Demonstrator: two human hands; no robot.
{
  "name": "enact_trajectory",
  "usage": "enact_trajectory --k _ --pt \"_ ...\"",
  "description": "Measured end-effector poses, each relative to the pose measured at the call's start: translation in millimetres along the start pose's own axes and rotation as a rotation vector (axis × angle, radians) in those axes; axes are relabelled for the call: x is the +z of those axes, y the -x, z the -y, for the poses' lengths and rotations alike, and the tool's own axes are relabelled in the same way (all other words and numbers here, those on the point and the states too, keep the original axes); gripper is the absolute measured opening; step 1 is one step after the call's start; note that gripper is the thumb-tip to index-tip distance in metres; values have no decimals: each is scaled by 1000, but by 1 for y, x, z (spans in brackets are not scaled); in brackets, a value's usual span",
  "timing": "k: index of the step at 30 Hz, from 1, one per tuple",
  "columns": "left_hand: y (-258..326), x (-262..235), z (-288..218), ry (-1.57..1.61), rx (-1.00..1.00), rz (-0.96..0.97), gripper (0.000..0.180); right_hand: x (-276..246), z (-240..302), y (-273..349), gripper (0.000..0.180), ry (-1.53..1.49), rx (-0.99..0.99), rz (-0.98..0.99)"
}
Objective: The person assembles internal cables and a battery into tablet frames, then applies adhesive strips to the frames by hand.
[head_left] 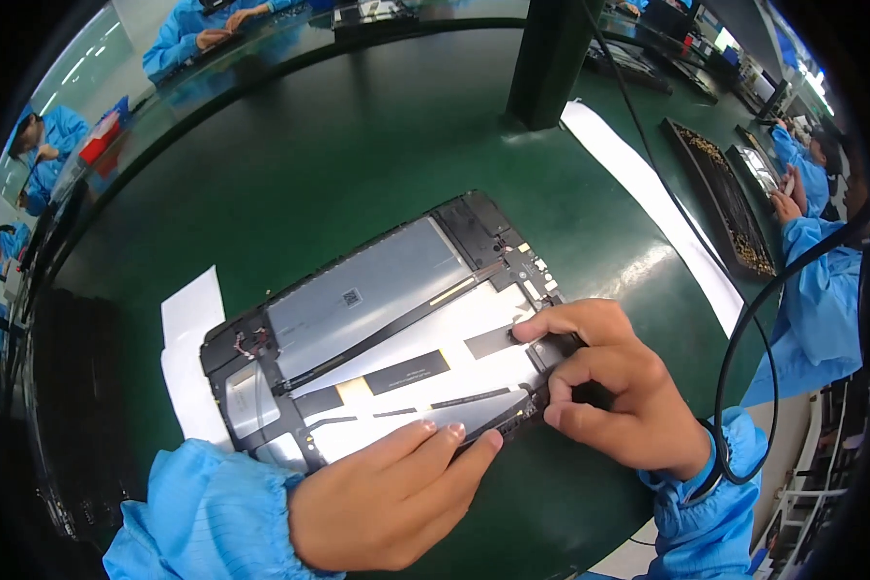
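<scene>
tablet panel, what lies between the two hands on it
Head view: between left hand and right hand, the tablet panel shows its silver backing with black tape strips.

The right hand [614,387] covers the near right corner of the opened tablet [377,329], so what its fingers [551,331] pinch cannot be told. The left hand [387,498] hides part of the tablet's near edge. The white paper [188,319] lies partly hidden under the tablet.

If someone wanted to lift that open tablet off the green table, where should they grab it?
Probably by the two short ends of the tablet, coming from either side with fingers on the dark frame. It lies flat with its thin inner parts and ribbon strips facing up, so the rim looks safest. The left hand and right hand already cover its near edge.
</scene>
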State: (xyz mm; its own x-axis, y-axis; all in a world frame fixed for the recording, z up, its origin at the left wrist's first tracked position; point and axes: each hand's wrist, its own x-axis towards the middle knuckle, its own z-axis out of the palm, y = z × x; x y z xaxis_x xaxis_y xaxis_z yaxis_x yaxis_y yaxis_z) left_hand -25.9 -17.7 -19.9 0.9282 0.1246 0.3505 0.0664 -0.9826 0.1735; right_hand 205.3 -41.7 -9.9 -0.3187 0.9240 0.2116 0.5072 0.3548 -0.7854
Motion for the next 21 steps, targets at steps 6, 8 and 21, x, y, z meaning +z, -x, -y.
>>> enact_trajectory --k 6,8,21 --pt "-1 -8 -2 -45 -35 -38 15 0 4 -4 8 24 54 61" --pt "0 -6 -2 -70 -17 -72 14 0 3 -4 8 31 57 51" --pt "-19 39 -26 374 -470 -491 20 3 -1 -2 8 115 28 26"
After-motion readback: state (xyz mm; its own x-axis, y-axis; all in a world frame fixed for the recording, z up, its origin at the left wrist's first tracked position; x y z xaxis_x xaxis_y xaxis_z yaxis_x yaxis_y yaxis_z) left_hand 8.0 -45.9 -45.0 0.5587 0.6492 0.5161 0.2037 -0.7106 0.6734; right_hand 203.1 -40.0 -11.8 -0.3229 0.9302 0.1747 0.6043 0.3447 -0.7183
